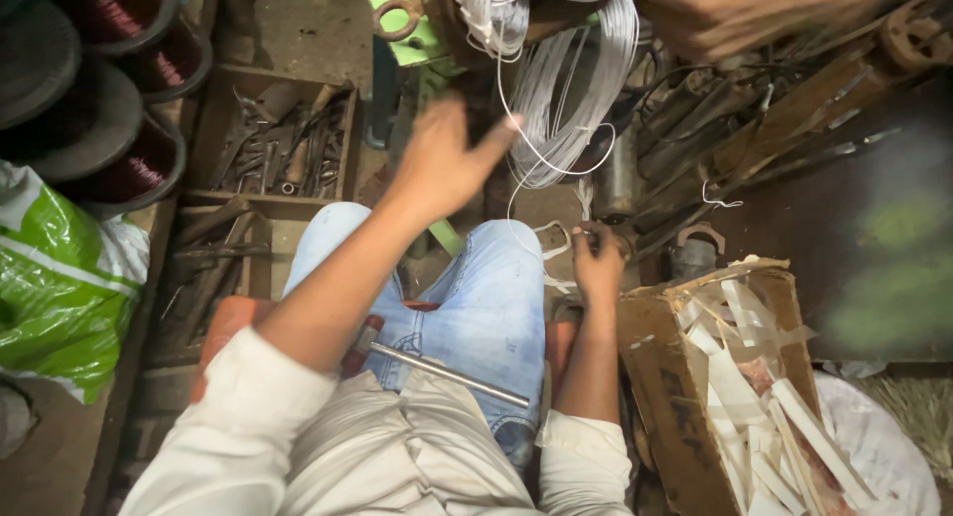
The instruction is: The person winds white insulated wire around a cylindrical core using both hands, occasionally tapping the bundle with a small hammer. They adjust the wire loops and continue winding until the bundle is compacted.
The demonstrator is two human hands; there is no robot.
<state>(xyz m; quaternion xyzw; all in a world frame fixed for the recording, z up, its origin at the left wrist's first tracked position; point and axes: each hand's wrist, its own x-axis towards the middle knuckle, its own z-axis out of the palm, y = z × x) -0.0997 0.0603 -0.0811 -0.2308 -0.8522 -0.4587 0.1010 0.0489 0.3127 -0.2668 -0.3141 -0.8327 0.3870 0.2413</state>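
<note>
Centrally, the left arm stretches up the frame from lower left, its left hand (447,159) raised with fingers (493,139) spread, touching a thin white wire (526,139) just left of the wire coil (571,99) at upper centre. Lower, right of centre, the right hand (599,261) is curled, fingers pinching the wire's lower loop beside a box (665,377) of white strips. A steel rod (447,374) lies across the lap.

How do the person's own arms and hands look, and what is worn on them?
Both arms wear off-white sleeves rolled up near the elbows, leaving the forearms bare. The left hand and right hand are bare: no gloves, and no watch or rings that I can see. The left hand is motion-blurred.
</note>
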